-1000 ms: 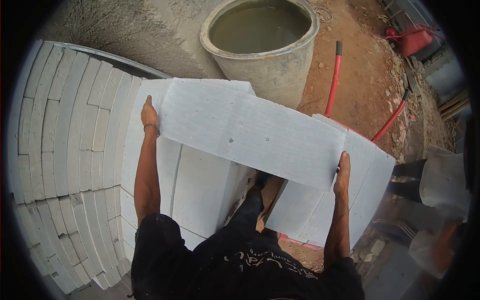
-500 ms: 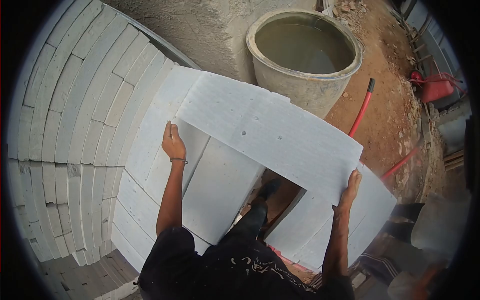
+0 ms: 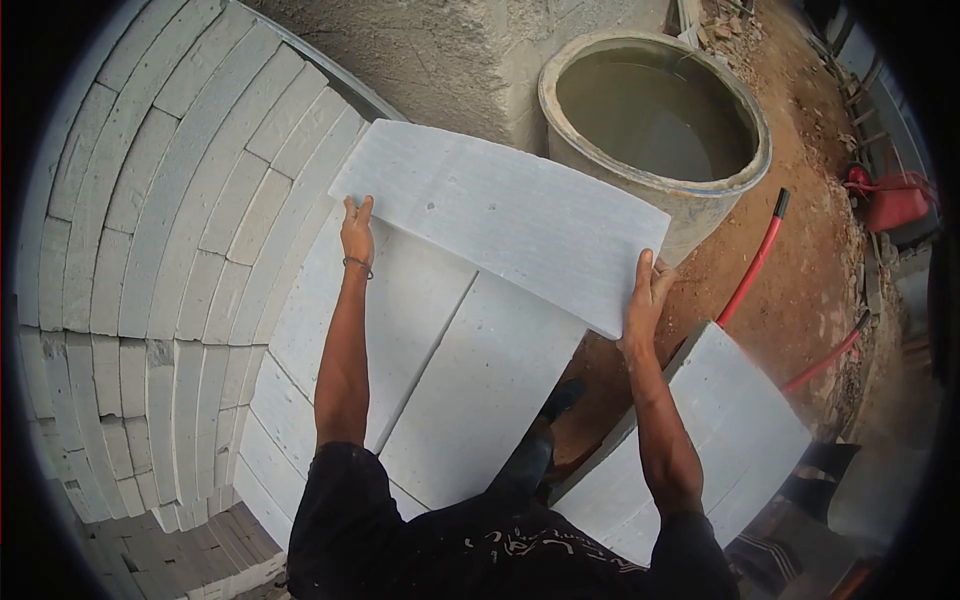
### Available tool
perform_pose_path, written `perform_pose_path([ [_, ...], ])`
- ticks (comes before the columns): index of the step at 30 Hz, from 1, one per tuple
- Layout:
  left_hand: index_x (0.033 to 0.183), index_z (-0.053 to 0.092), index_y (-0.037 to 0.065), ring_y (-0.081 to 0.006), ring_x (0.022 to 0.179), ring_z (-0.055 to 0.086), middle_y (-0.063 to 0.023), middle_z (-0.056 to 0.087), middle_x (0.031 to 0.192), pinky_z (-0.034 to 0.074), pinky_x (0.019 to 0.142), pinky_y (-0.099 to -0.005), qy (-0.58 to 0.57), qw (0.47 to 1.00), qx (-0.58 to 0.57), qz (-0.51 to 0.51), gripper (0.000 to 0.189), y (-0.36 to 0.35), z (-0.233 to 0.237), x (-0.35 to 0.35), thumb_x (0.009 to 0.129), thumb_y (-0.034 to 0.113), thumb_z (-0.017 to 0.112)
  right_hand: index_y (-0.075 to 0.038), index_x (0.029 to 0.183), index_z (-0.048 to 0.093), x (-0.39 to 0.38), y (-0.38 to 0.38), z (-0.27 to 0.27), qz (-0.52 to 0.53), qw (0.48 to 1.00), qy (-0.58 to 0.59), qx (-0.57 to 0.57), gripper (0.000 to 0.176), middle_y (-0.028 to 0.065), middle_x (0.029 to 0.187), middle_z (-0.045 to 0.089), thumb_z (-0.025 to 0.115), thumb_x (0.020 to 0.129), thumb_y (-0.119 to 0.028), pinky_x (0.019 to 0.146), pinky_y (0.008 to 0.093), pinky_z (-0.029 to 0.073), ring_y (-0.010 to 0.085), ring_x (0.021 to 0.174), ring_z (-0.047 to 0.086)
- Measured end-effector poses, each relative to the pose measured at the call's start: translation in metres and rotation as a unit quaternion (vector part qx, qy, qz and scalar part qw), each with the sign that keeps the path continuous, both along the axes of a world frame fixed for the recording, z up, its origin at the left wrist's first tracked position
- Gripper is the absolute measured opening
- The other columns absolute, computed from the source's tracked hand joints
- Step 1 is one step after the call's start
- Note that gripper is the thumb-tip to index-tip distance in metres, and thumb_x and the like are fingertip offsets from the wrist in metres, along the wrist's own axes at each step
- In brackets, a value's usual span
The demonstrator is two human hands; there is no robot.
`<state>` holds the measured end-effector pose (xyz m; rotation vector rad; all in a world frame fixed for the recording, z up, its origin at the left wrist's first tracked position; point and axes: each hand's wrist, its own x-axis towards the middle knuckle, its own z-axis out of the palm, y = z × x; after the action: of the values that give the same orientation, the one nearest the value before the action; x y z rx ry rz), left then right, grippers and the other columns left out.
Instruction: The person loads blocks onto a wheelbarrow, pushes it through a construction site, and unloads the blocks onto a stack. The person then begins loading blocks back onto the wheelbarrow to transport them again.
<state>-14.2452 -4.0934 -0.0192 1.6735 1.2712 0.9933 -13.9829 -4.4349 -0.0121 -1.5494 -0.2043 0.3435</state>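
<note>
A long pale-grey lightweight concrete block (image 3: 500, 210) lies crosswise in front of me, with small pits in its face. My left hand (image 3: 357, 235), with a dark band at the wrist, grips its left end at the near edge. My right hand (image 3: 645, 300) is closed on the right end, thumb up along the side and fingers partly hidden behind it. Under the left part are more pale blocks (image 3: 480, 385) laid side by side. The held block's right end is apart from the pale blocks (image 3: 710, 430) on the right.
A tall stack of grey blocks (image 3: 190, 200) rises on the left. Beyond the held block stands a large tub (image 3: 655, 190) of murky water by a rough wall (image 3: 450, 70). A red pipe (image 3: 752, 265) and a red wheelbarrow (image 3: 895, 205) are on the right. My foot (image 3: 565, 397) is in the gap between blocks.
The held block has shifted left with both hands, and its right end has come away from the right-hand blocks. More of the gap and ground now shows.
</note>
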Motion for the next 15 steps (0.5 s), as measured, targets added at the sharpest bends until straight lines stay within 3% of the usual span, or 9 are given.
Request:
perform_pose_path([
  [5, 0.141, 0.022, -0.011, -0.0302, 0.14, 0.022, -0.0261, 0.022, 0.149, 0.016, 0.113, -0.0311, 0.037, 0.999, 0.016, 0.0, 0.085, 0.047, -0.007, -0.008, 0.088, 0.049, 0.051, 0.004, 0.125, 0.03, 0.003, 0.038, -0.007, 0.015, 0.999, 0.003, -0.031, 0.069, 0.0219, 0.123, 0.038, 0.043, 0.094, -0.056, 0.102, 0.0376, 0.03, 0.026, 0.116, 0.039],
  [8, 0.141, 0.021, -0.011, -0.0308, 0.14, 0.022, -0.0258, 0.023, 0.149, 0.016, 0.113, -0.0318, 0.012, 0.999, -0.01, -0.035, 0.084, 0.046, -0.014, -0.02, 0.089, 0.047, 0.051, 0.004, 0.13, 0.026, 0.005, 0.03, -0.01, 0.072, 0.992, 0.103, 0.033, 0.072, 0.0226, 0.135, 0.032, 0.038, 0.095, -0.057, 0.107, 0.0342, 0.023, 0.0285, 0.128, 0.032],
  [10, 0.142, 0.021, -0.011, -0.0311, 0.139, 0.023, -0.0258, 0.024, 0.148, 0.016, 0.113, -0.0324, 0.025, 0.999, -0.002, -0.032, 0.083, 0.035, -0.004, -0.014, 0.089, 0.046, 0.051, 0.004, 0.131, 0.026, 0.008, 0.013, -0.014, 0.052, 0.99, 0.122, 0.051, 0.07, 0.0205, 0.139, 0.03, 0.037, 0.095, -0.055, 0.109, 0.0333, 0.021, 0.028, 0.131, 0.029],
  [13, 0.142, 0.022, -0.01, -0.0318, 0.138, 0.026, -0.0256, 0.027, 0.147, 0.017, 0.112, -0.0338, 0.033, 0.998, 0.058, 0.018, 0.077, 0.005, 0.021, -0.017, 0.091, 0.04, 0.051, -0.001, 0.142, 0.013, 0.007, -0.022, -0.008, 0.053, 0.971, 0.154, 0.177, 0.077, 0.0204, 0.144, 0.025, 0.033, 0.095, -0.058, 0.112, 0.0373, 0.013, 0.0285, 0.135, 0.025],
  [15, 0.139, 0.03, -0.009, -0.0317, 0.133, 0.034, -0.0238, 0.034, 0.143, 0.026, 0.109, -0.0372, 0.022, 0.991, 0.131, -0.003, 0.065, -0.028, 0.038, -0.018, 0.094, 0.034, 0.049, -0.001, 0.144, 0.02, 0.025, -0.062, -0.059, 0.06, 0.97, 0.134, 0.193, 0.074, 0.0224, 0.145, 0.026, 0.033, 0.096, -0.056, 0.113, 0.0395, 0.014, 0.0302, 0.136, 0.027],
])
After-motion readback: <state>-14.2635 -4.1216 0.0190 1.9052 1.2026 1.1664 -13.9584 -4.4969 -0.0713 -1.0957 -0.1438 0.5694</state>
